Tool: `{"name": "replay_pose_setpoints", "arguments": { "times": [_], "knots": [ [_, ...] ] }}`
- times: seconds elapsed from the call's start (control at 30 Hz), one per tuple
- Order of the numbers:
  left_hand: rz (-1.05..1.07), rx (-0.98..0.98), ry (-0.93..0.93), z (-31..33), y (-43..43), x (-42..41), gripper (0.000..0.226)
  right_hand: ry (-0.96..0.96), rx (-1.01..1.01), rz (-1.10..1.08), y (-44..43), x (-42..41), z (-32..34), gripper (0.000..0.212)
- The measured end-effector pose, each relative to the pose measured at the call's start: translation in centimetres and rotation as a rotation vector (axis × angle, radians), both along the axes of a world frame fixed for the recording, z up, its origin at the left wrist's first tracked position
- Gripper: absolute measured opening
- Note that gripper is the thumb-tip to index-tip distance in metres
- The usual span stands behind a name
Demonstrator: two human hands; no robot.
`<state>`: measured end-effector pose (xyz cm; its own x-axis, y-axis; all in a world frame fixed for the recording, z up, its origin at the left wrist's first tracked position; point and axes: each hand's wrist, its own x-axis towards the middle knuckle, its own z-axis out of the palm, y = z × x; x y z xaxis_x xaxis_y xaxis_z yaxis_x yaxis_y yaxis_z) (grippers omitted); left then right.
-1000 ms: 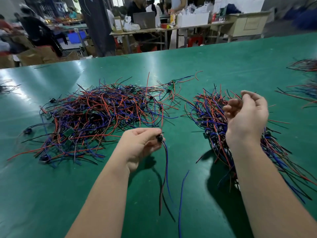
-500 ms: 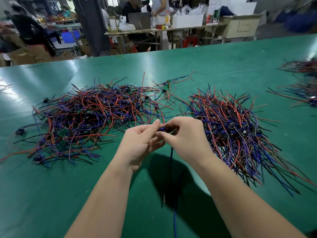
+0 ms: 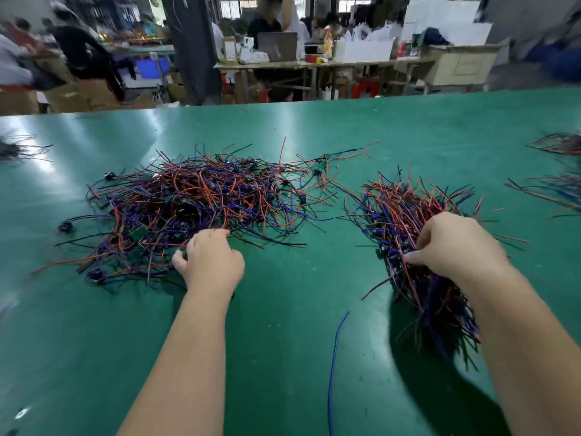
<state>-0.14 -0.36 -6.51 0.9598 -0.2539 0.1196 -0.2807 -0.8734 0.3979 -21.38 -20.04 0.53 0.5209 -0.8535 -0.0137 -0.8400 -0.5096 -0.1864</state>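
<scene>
A big loose tangle of red, blue and black wires (image 3: pixel 201 202) with small black parts lies left of centre on the green table (image 3: pixel 283 309). A tighter wire pile (image 3: pixel 405 212) lies to the right. My left hand (image 3: pixel 210 259) reaches into the near edge of the left tangle, thumb spread, fingers bent down among the wires. My right hand (image 3: pixel 456 243) rests on the right pile, its thumb and fingers pinching wires at the pile's near left side. The fingertips of both hands are partly hidden by wires.
A single blue wire (image 3: pixel 333 366) lies loose on the table between my forearms. More wire heaps sit at the right edge (image 3: pixel 559 187) and far left edge (image 3: pixel 15 149). Beyond the table are workbenches, boxes and people.
My hands were together at the centre, both holding one wire piece. They have parted: the right hand went right onto the right pile, the left went to the left tangle.
</scene>
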Motion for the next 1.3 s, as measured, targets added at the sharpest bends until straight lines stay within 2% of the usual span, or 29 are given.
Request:
{"name": "replay_pose_setpoints", "arguments": {
  "times": [0.07,0.13,0.27,0.37,0.43,0.5,0.53,0.6,0.7,0.8,0.87,0.97,1.03,1.1,1.2,1.27,1.3],
  "knots": [
    [0.022,0.061,0.023,-0.4,-0.1,0.2,0.035,-0.039,-0.053,0.029,0.7,0.7,0.1,0.028],
    [0.037,0.031,-0.037,-0.4,0.2,0.4,0.026,-0.161,-0.125,0.093,1.9,1.8,0.1,0.023],
    [-0.087,-0.231,-0.119,0.3,-0.1,-0.5,0.013,-0.35,-0.12,0.25,4.4,4.6,-0.3,0.017],
    [-0.186,-0.451,-0.237,1.2,-0.7,-2.1,0.01,-0.494,-0.044,0.393,6.0,6.5,-1.5,0.015],
    [-0.28,-0.652,-0.269,1.9,-1.2,-3.3,0.011,-0.535,0.113,0.458,6.8,7.1,-2.8,0.012],
    [-0.39,-0.839,-0.219,2.6,-1.8,-4.6,0.012,-0.592,0.452,0.515,7.5,7.4,-4.0,0.033],
    [-0.44,-0.892,-0.184,2.9,-2.1,-5.2,0.014,-0.68,0.652,0.548,7.8,7.5,-4.4,0.044],
    [-0.569,-0.928,-0.125,3.2,-2.6,-6.3,0.018,-0.948,0.95,0.57,7.7,7.8,-4.8,0.052],
    [-0.764,-0.882,-0.164,3.2,-3.0,-7.5,0.019,-1.27,1.277,0.443,6.8,8.0,-4.4,0.063],
    [-0.852,-0.808,-0.211,2.9,-3.3,-7.9,0.018,-1.373,1.475,0.274,5.4,7.3,-3.6,0.051],
    [-0.883,-0.766,-0.208,2.7,-3.3,-8.0,0.019,-1.378,1.483,0.164,4.6,7.0,-3.3,0.034],
    [-0.918,-0.699,-0.146,2.6,-3.0,-8.0,0.013,-1.402,1.259,0.071,3.7,6.6,-3.1,0.025],
    [-0.876,-0.578,-0.1,2.2,-2.9,-7.8,0.012,-1.476,1.237,0.099,3.4,6.1,-2.9,0.029],
    [-0.775,-0.403,-0.069,1.7,-2.8,-7.4,0.011,-1.572,1.394,0.158,3.2,5.4,-2.4,0.036],
    [-0.589,-0.165,-0.062,1.2,-2.8,-6.7,0.01,-1.647,1.548,0.258,3.1,4.6,-1.9,0.029],
    [-0.479,-0.121,-0.101,1.0,-2.8,-6.2,0.012,-1.633,1.556,0.334,3.4,4.3,-1.7,0.028],
    [-0.45,-0.177,-0.095,1.1,-2.8,-6.0,0.011,-1.604,1.556,0.386,3.6,4.3,-1.6,0.027]
  ]
}}
